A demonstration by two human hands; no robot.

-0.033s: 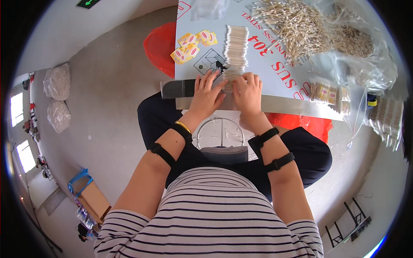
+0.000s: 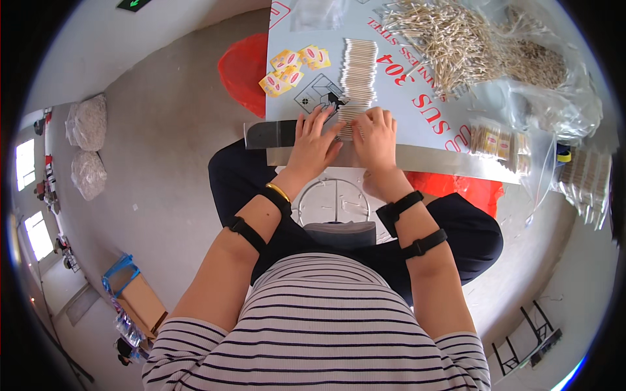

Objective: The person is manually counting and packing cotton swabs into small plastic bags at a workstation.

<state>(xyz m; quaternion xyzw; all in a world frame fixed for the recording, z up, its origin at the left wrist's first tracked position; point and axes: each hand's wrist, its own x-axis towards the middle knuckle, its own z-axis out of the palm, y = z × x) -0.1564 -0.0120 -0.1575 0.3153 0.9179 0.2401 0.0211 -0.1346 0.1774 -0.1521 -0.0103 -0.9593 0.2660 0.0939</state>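
A long row of cotton swabs (image 2: pixel 359 68) lies side by side on the grey sheet-covered table, running from the far part down to my hands. At the near end, my left hand (image 2: pixel 313 144) rests with its fingers spread, the fingertips at the left ends of the swabs. Opposite it, my right hand (image 2: pixel 377 142) has its fingers bent, with thumb and forefinger closed on the right ends. Some near swabs are partly hidden by my fingers. Left of the row lie several small yellow-and-white cards (image 2: pixel 284 70). A clear sleeve with a dark rounded insert (image 2: pixel 266 135) lies beside my left hand.
A big heap of loose swabs (image 2: pixel 450 45) spreads from a clear plastic bag (image 2: pixel 574 111) at the far right. Packed swab bundles (image 2: pixel 495 141) lie at the right edge. Clear bags (image 2: pixel 317 14) are at the back. Red plastic (image 2: pixel 242 75) hangs by the table's left side.
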